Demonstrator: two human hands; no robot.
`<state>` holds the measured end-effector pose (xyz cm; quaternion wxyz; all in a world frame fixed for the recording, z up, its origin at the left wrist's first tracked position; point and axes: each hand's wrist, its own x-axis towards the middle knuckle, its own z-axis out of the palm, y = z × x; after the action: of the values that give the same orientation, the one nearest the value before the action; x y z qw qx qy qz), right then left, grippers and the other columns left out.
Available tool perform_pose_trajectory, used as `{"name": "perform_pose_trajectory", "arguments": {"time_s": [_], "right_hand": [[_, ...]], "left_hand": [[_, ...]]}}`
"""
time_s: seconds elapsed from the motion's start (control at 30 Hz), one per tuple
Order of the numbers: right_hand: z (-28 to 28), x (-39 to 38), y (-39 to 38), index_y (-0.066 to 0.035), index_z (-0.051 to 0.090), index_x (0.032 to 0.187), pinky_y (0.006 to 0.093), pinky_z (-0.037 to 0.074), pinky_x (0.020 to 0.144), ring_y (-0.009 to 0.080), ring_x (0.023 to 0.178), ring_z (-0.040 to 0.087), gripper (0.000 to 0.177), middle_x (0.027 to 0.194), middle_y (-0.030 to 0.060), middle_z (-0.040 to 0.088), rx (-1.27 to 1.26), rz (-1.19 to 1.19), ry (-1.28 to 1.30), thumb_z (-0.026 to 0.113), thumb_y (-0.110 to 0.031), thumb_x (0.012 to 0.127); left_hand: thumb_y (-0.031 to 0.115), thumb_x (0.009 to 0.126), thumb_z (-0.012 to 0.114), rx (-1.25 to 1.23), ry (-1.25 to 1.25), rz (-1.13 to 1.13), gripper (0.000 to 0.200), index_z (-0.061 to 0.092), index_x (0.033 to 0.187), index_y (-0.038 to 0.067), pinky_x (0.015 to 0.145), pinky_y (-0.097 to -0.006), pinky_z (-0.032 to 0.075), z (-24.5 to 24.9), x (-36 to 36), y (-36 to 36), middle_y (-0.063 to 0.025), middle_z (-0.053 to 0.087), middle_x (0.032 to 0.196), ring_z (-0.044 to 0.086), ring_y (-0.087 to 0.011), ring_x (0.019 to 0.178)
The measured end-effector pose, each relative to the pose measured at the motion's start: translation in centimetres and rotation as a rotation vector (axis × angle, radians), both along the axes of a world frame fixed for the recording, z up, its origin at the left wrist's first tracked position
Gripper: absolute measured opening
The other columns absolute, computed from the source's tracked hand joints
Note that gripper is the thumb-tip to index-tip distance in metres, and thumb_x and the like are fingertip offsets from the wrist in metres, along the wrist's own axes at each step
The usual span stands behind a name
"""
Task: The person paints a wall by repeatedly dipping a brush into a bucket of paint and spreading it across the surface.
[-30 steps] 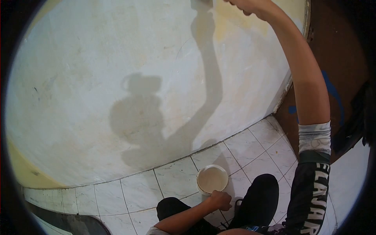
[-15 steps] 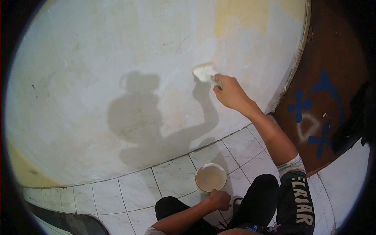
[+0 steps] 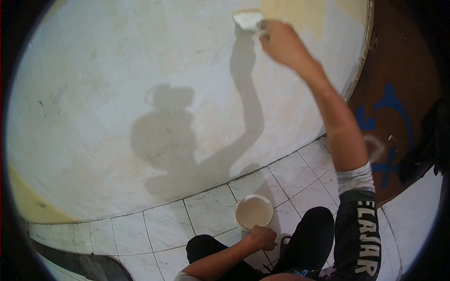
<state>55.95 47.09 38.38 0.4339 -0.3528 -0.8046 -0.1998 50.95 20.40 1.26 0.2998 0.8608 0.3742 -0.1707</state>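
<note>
My right hand (image 3: 282,43) is closed around the handle of a paintbrush (image 3: 248,21), whose wide, white-coated bristles lie against the upper part of the wall (image 3: 140,61). The wall is mostly whitish, with a yellow patch (image 3: 293,16) just beside the brush. Down between my knees, my left hand (image 3: 262,238) grips the near rim of a round white bucket (image 3: 254,213). Pale liquid that looks like paint shows inside the bucket. Most of the fingers of my left hand are hidden.
White tiles (image 3: 211,208) cover the floor along the wall's foot. On the right stands a brown panel (image 3: 398,61) with blue painted shapes. A dark curved object (image 3: 89,267) lies at the lower left. Bare yellow wall (image 3: 35,201) shows at the left corner.
My right hand and the paintbrush have moved up the wall, towards the yellow patch. My left hand and the bucket have stayed in practically the same place.
</note>
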Motion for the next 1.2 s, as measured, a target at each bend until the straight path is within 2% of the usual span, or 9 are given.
{"name": "perform_pose_trajectory", "arguments": {"time_s": [0.1,0.33,0.53,0.7,0.77,0.9,1.0,1.03,1.2], "right_hand": [[-6.3,-0.8,-2.2,0.001,0.061,0.101,0.0519,0.049,0.08,0.0452,0.091,0.062,0.023,0.093,0.0279,0.064,-0.193,-0.077,0.021,0.053,-0.006,0.08],[-13.8,1.9,-4.8,0.004,0.063,0.111,0.0427,0.05,0.084,0.0427,0.094,0.063,0.033,0.098,0.0303,0.064,-0.72,-0.079,-0.112,0.058,-0.008,0.081],[-4.6,2.0,-0.7,0.004,0.065,0.105,0.0398,0.05,0.08,0.0356,0.088,0.066,0.031,0.092,0.0257,0.067,-0.398,-0.019,-0.014,0.063,-0.016,0.082],[7.1,0.7,-3.8,0.005,0.064,0.109,0.0393,0.051,0.077,0.0332,0.088,0.067,0.037,0.092,0.0223,0.069,-0.557,-0.092,0.146,0.065,-0.018,0.08],[10.2,0.3,-6.1,0.008,0.063,0.113,0.0322,0.048,0.057,0.0204,0.067,0.059,0.031,0.092,0.0202,0.066,-0.42,-0.158,0.199,0.058,-0.009,0.087],[12.6,-0.3,-7.5,0.007,0.063,0.113,0.0312,0.046,0.055,0.0189,0.064,0.057,0.031,0.089,0.018,0.066,-0.271,-0.102,0.326,0.057,-0.009,0.088],[10.0,2.0,6.4,0.006,0.062,0.117,0.0311,0.046,0.055,0.0185,0.064,0.057,0.033,0.088,0.0175,0.066,0.372,-0.081,0.077,0.056,-0.01,0.089],[7.0,0.5,2.2,0.004,0.063,0.11,0.0389,0.052,0.078,0.0334,0.09,0.067,0.037,0.093,0.0233,0.069,0.085,0.015,0.168,0.064,-0.019,0.081],[-6.3,0.5,-1.2,0.005,0.062,0.104,0.0454,0.05,0.08,0.0442,0.092,0.062,0.028,0.093,0.0297,0.064,-0.246,0.019,0.234,0.058,-0.011,0.081]], "left_hand": [[0.045,0.089,0.055,0.037,-0.07,-0.026,0.045,0.065,0.103,0.003,0.079,-0.0512,0.051,0.1,-0.2,0.1,-0.0186,0.068,0.098,0.066,-0.0363,0.094],[0.045,0.09,0.054,0.029,-0.064,-0.046,0.046,0.064,0.105,0.003,0.081,-0.0512,0.05,0.3,-0.1,-0.3,-0.0183,0.067,0.099,0.065,-0.0356,0.097],[0.043,0.088,0.056,-0.005,-0.037,-0.019,0.044,0.066,0.106,0.005,0.082,-0.0498,0.049,-0.1,0.1,0.2,-0.0162,0.067,0.104,0.065,-0.0336,0.101],[0.041,0.087,0.059,-0.014,-0.004,-0.009,0.041,0.069,0.105,0.007,0.082,-0.047,0.05,-0.2,0.1,0.7,-0.0133,0.068,0.107,0.065,-0.0308,0.102],[0.042,0.087,0.058,-0.019,-0.004,-0.002,0.041,0.068,0.105,0.007,0.082,-0.0468,0.05,-0.2,0.1,0.8,-0.0132,0.068,0.107,0.065,-0.0308,0.102],[0.042,0.087,0.058,0.007,-0.029,0.003,0.041,0.068,0.105,0.006,0.082,-0.0463,0.05,-0.6,-0.2,0.9,-0.0131,0.069,0.107,0.065,-0.0308,0.102],[0.045,0.09,0.054,-0.051,-0.039,-0.029,0.046,0.063,0.107,0.003,0.083,-0.0513,0.048,-0.7,-0.5,1.2,-0.0191,0.067,0.102,0.064,-0.0366,0.1],[0.045,0.09,0.054,-0.041,-0.046,-0.025,0.046,0.063,0.107,0.003,0.083,-0.0513,0.048,-0.6,-0.7,1.2,-0.0189,0.067,0.102,0.064,-0.0365,0.1],[0.044,0.09,0.053,-0.021,-0.044,-0.011,0.046,0.063,0.107,0.002,0.083,-0.0508,0.048,0.5,-0.5,0.6,-0.0185,0.067,0.1,0.064,-0.0363,0.1]]}}
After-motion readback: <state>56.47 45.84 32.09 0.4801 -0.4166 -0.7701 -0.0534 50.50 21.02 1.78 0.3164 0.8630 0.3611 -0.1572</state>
